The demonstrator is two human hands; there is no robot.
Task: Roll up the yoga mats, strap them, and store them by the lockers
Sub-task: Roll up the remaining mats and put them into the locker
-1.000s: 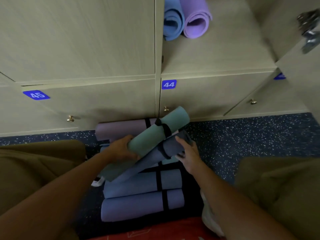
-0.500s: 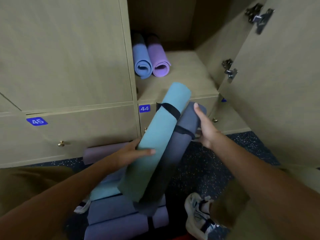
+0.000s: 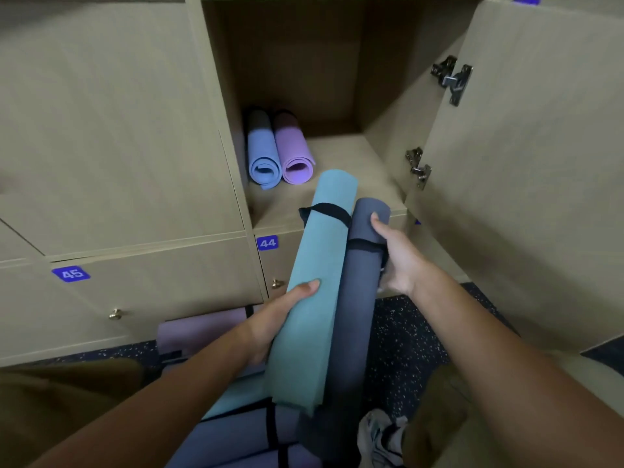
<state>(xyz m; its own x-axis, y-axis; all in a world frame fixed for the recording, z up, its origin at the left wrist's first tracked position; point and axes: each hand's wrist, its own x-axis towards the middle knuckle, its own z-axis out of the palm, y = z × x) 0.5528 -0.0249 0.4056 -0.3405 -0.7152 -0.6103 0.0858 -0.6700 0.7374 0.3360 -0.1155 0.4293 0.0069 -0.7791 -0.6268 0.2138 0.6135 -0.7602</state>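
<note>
Teal mat (image 3: 314,298) w/ left grip (image 3: 270,324) curled round, grey mat (image 3: 359,298) beside, right grip (image 3: 396,256) clasping.

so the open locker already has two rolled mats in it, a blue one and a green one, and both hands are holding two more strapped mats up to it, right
Not quite. In the head view the two rolled mats lying in the open locker are a blue mat and a purple mat, not green. The rest holds: the left hand and right hand hold a teal mat and a dark grey mat, both strapped.
</note>
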